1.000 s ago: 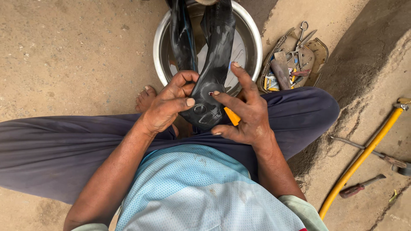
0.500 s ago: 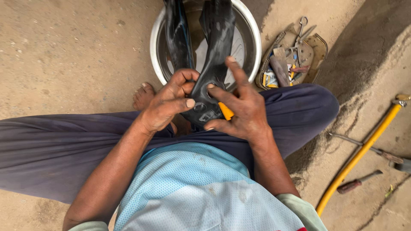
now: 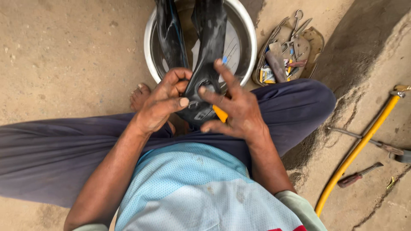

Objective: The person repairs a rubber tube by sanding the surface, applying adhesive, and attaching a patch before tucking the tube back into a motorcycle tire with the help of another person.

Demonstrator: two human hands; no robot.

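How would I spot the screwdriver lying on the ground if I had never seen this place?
Start at the round metal basin at the top, then look far right to the long yellow hose slanting across the ground. Just right of its lower stretch lies the screwdriver. Its dark reddish handle and short shaft set it apart from the longer grey-shafted tool above it.

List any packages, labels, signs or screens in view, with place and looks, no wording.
Small packet: lying in the tool tray right of the metal basin, flat and rectangular, pale with yellow and blue patches; partly covered by tools.
Small blue mark on the black rubber tube, by the right hand: too small to tell if it is a label.
No signs or screens in view.
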